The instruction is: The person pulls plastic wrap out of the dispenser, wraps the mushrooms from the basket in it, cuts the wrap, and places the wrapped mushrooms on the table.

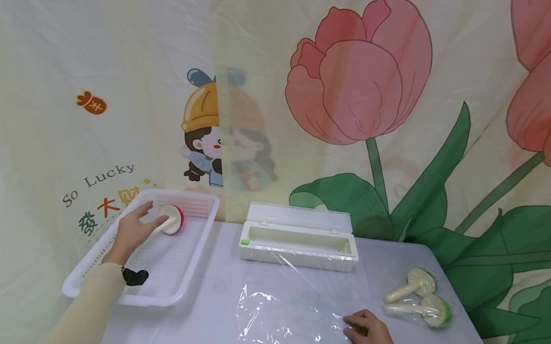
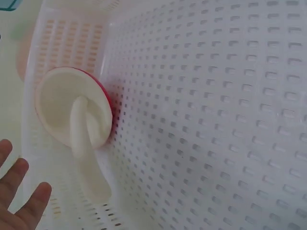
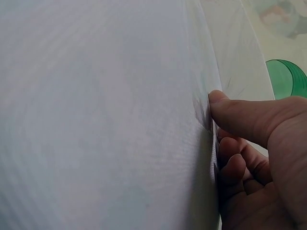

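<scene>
A mushroom-shaped object [image 1: 172, 220] with a cream stem and a red-edged cap lies at the far end of a white plastic basket [image 1: 182, 297]. My left hand [image 1: 133, 233] reaches over the basket, its thumb near the stem in the head view. In the left wrist view the fingers [image 2: 36, 203] are spread beside the mushroom-shaped object [image 2: 88, 143], apart from it. A sheet of clear plastic wrap [image 1: 291, 318] is spread on the table in front of a white wrap dispenser [image 1: 299, 257]. My right hand [image 1: 373, 335] pinches the right edge of the wrap between thumb and fingers.
The dispenser's clear lid [image 1: 300, 216] stands raised, and a small green piece [image 1: 245, 241] sits at its left end. Two wrapped mushroom-shaped objects with green-edged caps [image 1: 438, 311] lie at the table's right. A printed curtain [image 1: 264, 36] hangs behind the table.
</scene>
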Demonstrator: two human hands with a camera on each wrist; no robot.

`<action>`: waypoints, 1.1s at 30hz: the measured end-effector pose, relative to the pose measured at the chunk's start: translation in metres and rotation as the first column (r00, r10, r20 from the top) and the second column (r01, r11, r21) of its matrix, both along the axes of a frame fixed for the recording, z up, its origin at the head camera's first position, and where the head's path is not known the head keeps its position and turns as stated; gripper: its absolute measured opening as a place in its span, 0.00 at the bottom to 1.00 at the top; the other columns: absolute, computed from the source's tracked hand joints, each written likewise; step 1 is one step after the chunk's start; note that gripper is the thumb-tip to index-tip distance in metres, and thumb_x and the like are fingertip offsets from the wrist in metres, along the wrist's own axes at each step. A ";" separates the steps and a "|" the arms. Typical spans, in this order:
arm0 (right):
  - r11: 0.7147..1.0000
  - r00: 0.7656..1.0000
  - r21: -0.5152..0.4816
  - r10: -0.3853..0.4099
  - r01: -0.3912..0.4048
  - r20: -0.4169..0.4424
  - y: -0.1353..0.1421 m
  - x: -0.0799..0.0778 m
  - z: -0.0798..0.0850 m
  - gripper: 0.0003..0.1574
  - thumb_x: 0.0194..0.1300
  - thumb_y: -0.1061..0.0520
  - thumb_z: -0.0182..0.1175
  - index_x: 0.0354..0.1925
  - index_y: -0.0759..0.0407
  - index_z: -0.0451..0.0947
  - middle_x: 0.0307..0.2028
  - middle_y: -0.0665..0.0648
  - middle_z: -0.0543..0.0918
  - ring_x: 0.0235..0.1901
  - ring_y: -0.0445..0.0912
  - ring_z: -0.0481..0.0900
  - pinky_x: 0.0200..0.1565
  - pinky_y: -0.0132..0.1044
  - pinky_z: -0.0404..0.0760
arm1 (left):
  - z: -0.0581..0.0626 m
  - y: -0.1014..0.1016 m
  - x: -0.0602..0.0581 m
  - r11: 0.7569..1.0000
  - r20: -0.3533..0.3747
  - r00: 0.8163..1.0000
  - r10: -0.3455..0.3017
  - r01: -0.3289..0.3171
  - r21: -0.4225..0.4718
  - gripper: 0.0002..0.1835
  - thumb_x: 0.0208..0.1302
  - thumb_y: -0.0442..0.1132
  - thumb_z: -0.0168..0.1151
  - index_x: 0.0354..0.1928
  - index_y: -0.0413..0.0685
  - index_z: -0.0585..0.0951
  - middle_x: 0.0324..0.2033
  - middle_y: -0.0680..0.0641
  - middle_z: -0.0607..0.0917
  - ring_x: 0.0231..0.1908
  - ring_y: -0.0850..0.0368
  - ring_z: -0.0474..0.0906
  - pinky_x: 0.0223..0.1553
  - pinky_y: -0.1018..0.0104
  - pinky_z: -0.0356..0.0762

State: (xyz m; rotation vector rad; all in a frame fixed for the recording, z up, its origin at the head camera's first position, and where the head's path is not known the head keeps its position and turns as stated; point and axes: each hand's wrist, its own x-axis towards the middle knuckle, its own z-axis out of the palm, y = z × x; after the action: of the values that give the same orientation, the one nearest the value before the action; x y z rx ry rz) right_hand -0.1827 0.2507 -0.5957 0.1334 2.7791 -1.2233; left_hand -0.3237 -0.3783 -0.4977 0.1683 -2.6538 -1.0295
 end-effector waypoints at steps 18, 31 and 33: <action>0.999 0.999 -0.014 0.031 -0.032 -0.031 0.001 0.003 0.002 0.14 0.56 0.60 0.76 0.43 0.58 0.90 0.37 0.51 0.81 0.35 0.42 0.76 0.34 0.30 0.79 | -0.024 -0.015 0.003 0.990 0.145 0.989 -0.014 0.034 -0.136 0.30 0.67 0.40 0.68 0.61 0.23 0.74 0.51 0.23 0.82 0.51 0.28 0.80 0.49 0.38 0.80; 1.000 1.000 -0.010 0.017 -0.017 -0.019 0.001 0.002 0.001 0.14 0.56 0.59 0.76 0.43 0.58 0.90 0.37 0.51 0.81 0.35 0.43 0.76 0.33 0.31 0.79 | -0.024 -0.006 -0.002 0.987 0.258 0.963 -0.075 0.109 -0.121 0.19 0.66 0.34 0.67 0.52 0.23 0.80 0.38 0.33 0.86 0.36 0.47 0.78 0.39 0.56 0.80; 1.000 1.000 -0.009 0.013 -0.013 -0.019 0.001 0.002 0.000 0.14 0.56 0.59 0.76 0.43 0.58 0.90 0.37 0.51 0.81 0.35 0.43 0.76 0.33 0.31 0.79 | -0.023 -0.004 -0.002 0.989 0.263 0.963 -0.065 0.098 -0.114 0.19 0.67 0.34 0.66 0.53 0.24 0.80 0.39 0.33 0.86 0.37 0.47 0.79 0.40 0.54 0.81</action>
State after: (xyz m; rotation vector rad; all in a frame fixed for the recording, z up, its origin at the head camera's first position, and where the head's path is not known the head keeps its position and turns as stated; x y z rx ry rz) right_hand -0.1811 0.2515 -0.5953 0.1033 2.7860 -1.2399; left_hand -0.3262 -0.3828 -0.5211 0.1791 -2.9755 -0.9142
